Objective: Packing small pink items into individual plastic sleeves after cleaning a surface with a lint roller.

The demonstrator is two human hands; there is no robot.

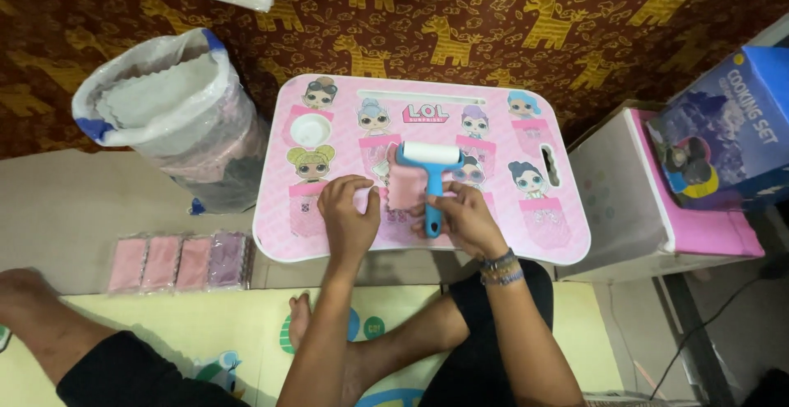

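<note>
1. Right hand (464,214) clenched round the blue roller (431,173) handle — near the lap table's (567,247) front edge.
2. Left hand (349,210) flat, pinning the pink cloth (404,187), mid-table.
3. Cloth looks light, soft, floppy — best held by an edge.

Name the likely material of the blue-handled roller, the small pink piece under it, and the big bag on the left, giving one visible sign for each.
Roller: probably plastic, with a smooth blue handle and a white drum; right hand grips it.
Pink piece: apparently cloth, matte with a zigzag edge; left hand rests beside it.
Bag: thin clear plastic film, glossy and crinkled.
</note>
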